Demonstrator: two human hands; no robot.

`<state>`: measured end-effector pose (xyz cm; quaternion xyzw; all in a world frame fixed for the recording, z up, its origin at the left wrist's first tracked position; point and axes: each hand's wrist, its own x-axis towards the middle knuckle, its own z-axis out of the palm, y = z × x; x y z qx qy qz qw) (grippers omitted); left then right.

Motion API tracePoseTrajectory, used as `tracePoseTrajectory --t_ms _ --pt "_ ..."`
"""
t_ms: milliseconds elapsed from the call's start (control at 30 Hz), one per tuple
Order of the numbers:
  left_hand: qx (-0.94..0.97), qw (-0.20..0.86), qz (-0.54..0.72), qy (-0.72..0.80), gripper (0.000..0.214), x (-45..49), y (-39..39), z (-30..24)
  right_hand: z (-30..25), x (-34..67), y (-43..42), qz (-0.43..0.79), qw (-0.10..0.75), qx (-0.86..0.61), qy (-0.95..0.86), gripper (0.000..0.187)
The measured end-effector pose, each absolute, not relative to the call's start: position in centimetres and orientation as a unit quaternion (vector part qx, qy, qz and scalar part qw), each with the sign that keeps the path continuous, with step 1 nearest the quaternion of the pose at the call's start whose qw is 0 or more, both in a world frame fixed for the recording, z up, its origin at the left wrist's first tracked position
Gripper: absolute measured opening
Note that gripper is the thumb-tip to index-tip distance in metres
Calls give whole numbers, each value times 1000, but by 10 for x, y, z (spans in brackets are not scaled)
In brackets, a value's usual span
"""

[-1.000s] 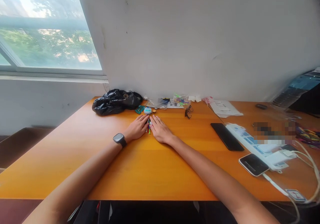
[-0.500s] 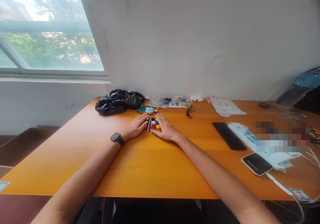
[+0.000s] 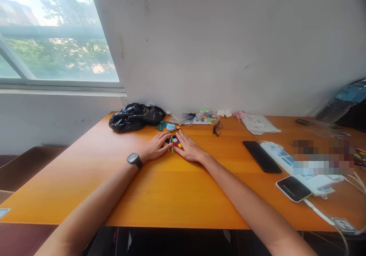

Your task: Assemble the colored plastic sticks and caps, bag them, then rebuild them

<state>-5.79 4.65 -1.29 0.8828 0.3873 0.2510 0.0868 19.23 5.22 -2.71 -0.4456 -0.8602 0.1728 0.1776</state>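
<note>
My left hand (image 3: 155,147), with a dark watch (image 3: 135,159) on its wrist, lies flat on the orange table (image 3: 171,187) with fingers stretched out. My right hand (image 3: 188,148) lies flat beside it, fingers out too. Between the two hands sits a small pile of coloured pieces (image 3: 173,142): red, yellow, black and white round bits and a green stick. Both hands touch the sides of the pile. Neither hand grips anything.
A black plastic bag (image 3: 134,117) lies at the back left by the wall. Small packets and a tape roll (image 3: 170,126) sit behind the hands, with glasses (image 3: 216,128). Right: a black phone (image 3: 262,156), a power strip (image 3: 297,164), another phone (image 3: 293,188) on a cable, papers (image 3: 259,124).
My hands parted slightly half a second ago, showing the coloured pieces between them. They have now drawn closer around the pile. The view shifted a little.
</note>
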Motion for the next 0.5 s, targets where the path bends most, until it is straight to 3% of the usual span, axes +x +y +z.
tracePoseTrajectory --t_ms 200,500 --pt "905 65 220 359 90 -58 41 -5 -27 232 69 207 174 -431 -861 123" --pt "899 67 240 360 78 -56 48 -16 -26 230 70 182 110 -460 -862 116"
